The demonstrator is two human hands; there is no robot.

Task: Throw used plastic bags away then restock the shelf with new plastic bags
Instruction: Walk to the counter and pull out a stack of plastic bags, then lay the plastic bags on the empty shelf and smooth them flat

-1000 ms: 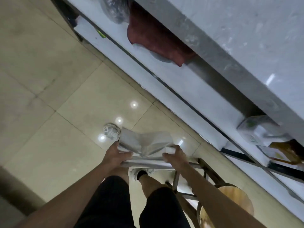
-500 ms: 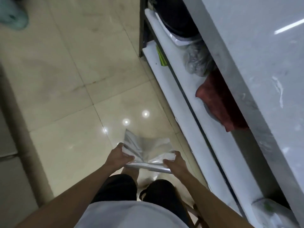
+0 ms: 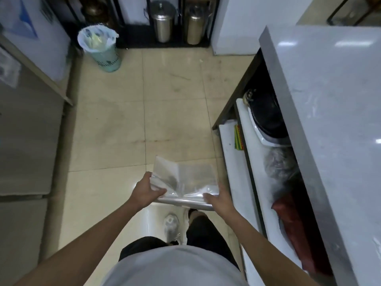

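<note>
I hold a stack of clear plastic bags (image 3: 189, 180) in front of me at waist height, folded open like a book. My left hand (image 3: 146, 189) grips its left edge and my right hand (image 3: 218, 200) grips its right edge. A green trash bin (image 3: 101, 47) lined with a white bag stands far ahead on the left, against the back wall. The shelf (image 3: 235, 162) under the grey counter (image 3: 329, 120) runs along my right side.
On the shelf lie a black pan (image 3: 266, 114), a crumpled clear bag (image 3: 278, 162) and a dark red cloth (image 3: 292, 219). Two steel canisters (image 3: 162, 21) stand at the back. A steel cabinet (image 3: 26, 131) lines the left. Tiled floor stretches between them.
My view has swung up from the floor and shelf to the aisle ahead, bringing the bin into sight. Both hands keep the same hold on the bags.
</note>
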